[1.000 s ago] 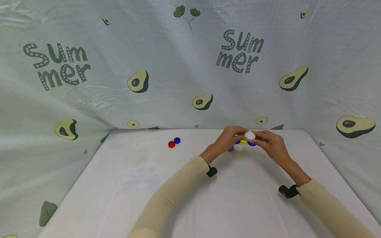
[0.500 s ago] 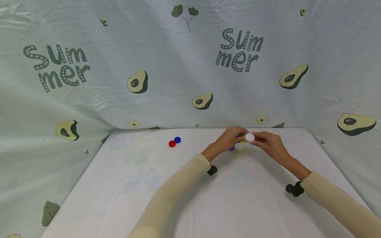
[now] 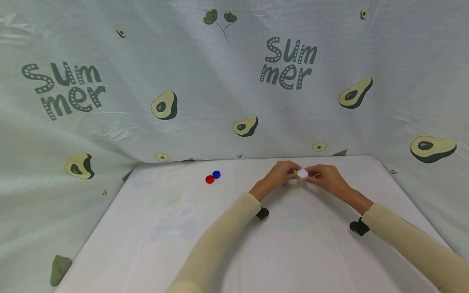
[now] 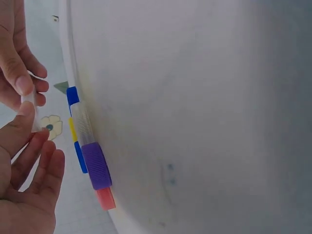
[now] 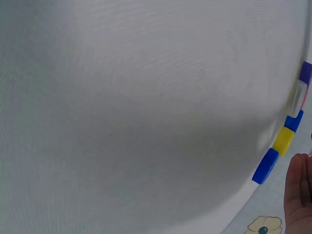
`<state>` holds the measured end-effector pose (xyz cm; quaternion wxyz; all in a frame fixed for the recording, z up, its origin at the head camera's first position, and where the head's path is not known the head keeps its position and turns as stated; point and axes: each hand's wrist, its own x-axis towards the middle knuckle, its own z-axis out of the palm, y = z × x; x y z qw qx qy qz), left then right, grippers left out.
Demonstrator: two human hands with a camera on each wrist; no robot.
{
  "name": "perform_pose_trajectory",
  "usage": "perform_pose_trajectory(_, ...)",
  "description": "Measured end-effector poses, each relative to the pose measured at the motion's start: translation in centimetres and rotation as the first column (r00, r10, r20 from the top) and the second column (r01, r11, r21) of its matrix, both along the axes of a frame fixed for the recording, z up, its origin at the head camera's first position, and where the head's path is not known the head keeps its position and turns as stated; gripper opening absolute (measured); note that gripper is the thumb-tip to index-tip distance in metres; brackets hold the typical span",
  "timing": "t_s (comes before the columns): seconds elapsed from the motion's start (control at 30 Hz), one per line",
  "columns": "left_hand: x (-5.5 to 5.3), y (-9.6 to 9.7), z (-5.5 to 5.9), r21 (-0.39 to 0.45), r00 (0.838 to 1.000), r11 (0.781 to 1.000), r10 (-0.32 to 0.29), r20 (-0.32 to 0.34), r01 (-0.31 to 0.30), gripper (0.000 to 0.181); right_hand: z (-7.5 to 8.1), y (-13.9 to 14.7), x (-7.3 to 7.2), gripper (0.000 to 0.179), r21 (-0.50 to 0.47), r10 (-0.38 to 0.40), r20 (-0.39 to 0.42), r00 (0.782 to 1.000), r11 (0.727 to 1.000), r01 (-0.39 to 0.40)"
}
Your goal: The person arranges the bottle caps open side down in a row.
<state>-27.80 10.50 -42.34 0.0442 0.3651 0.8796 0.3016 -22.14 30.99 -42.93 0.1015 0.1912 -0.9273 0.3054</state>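
Observation:
Both hands meet above the far right of the table. A round white bottle cap (image 3: 302, 173) is pinched between the thumb and fingertips of the left hand (image 3: 280, 174) on one side and those of the right hand (image 3: 327, 178) on the other. In the left wrist view the cap (image 4: 30, 109) appears edge-on. Beyond it a group of ridged caps sits on the table: a purple cap (image 4: 96, 165), a clear cap (image 4: 82, 124), a red cap (image 4: 105, 198) and blue and yellow ones. The right wrist view catches only part of the right hand (image 5: 297, 195).
Further left on the white table (image 3: 311, 252) lie a red cap (image 3: 209, 179) and a blue cap (image 3: 216, 174), side by side. A pale curtain (image 3: 205, 73) with avocado prints hangs behind the table's far edge. Black wrist cameras (image 3: 359, 227) hang under both wrists.
Both hands shift slightly left and down in the head view with the white cap still pinched between them. The head view itself has also shifted a little.

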Motion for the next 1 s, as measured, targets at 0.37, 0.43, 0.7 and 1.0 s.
perform_pose_trajectory(0.37, 0.0, 0.7, -0.2, -0.072, 1.000, 0.997, 0.004, 0.024, -0.002, 0.032, -0.5, 0.1, -0.6, 0.031, 0.116, -0.020, 0.010, 1.000, 0.993, 0.019)
perform_pose_trajectory(0.43, 0.0, 1.0, -0.2, -0.102, 1.000, 0.995, 0.011, 0.025, -0.008, 0.032, -0.6, 0.1, -0.6, 0.029, 0.118, -0.026, 0.038, 0.999, 0.993, 0.021)
perform_pose_trajectory(0.7, 0.0, 1.5, -0.2, -0.137, 0.996, 0.989, 0.064, 0.059, -0.056, 0.026, -0.9, 0.0, -0.9, 0.024, 0.125, -0.023, 0.116, 0.993, 0.992, 0.009)
perform_pose_trajectory(1.0, 0.2, 2.7, -0.4, -0.125, 0.995, 0.989, 0.087, 0.048, -0.080, 0.024, -0.7, 0.6, -0.6, 0.028, 0.147, -0.047, 0.112, 0.993, 0.989, 0.030)
